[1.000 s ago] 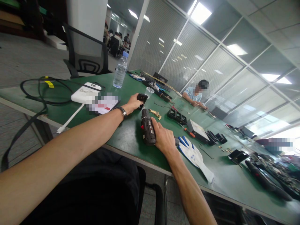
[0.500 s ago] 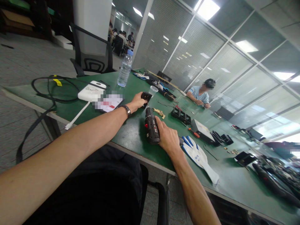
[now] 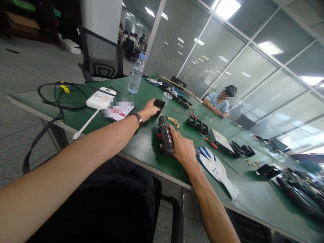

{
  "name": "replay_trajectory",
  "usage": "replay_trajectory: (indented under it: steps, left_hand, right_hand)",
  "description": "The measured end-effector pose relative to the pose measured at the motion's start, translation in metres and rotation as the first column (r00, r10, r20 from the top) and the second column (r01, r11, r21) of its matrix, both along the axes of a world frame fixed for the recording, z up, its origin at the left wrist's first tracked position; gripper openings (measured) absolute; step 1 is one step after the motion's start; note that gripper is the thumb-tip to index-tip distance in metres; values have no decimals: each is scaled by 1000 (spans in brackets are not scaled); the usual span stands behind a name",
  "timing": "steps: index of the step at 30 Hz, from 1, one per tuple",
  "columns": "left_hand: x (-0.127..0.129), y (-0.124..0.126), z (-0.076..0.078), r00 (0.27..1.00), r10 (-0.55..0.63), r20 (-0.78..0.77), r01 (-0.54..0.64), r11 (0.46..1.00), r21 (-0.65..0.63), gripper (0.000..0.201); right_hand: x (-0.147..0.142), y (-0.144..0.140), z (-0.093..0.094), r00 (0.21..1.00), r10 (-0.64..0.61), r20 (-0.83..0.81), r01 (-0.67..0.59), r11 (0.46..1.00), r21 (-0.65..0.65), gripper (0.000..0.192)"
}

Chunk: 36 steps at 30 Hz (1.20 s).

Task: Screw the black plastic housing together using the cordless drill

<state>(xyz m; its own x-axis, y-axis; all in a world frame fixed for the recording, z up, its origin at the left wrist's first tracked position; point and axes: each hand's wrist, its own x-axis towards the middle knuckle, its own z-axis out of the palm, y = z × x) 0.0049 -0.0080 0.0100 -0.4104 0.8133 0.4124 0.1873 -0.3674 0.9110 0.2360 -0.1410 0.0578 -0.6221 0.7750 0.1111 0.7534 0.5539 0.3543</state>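
Near the middle of the frame the right hand [image 3: 183, 148] is wrapping its fingers closed around a black electric screwdriver [image 3: 165, 137], whose bit is pointing up-frame at a small black part [image 3: 159, 103] that the left hand [image 3: 150, 108] is pinning to the green table [image 3: 141, 141] with its fingers curled over it; this looks like a screw being driven, and the next move calls for keeping the bit square and the part steady. The bit tip and any screw are too small to make out, and the left fingers are covering much of the part.
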Motion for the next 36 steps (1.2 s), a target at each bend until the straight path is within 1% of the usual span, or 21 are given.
replay_trajectory:
  steps: [8, 15, 22, 30, 36]
  left_hand:
    - [0, 3, -1, 1000, -2, 12, 2, 1000, -1, 34]
    - [2, -3, 3, 999, -7, 45, 8, 1000, -18, 33]
    - [2, -2, 2, 1000, -3, 26, 3, 1000, -9, 32]
    - [3, -4, 4, 999, -10, 53, 11, 1000, -23, 32]
    - [2, -3, 3, 1000, -11, 25, 11, 1000, -22, 32]
  right_hand:
    - [-2, -2, 2, 999, -31, 30, 31, 1000, -4, 74]
    - [-2, -2, 1, 999, -34, 29, 33, 999, 5, 75]
    - [0, -1, -1, 1000, 5, -5, -5, 1000, 23, 73]
    - [0, -2, 1, 1000, -14, 27, 13, 1000, 19, 74]
    - [-1, -1, 0, 1000, -8, 26, 8, 1000, 15, 74]
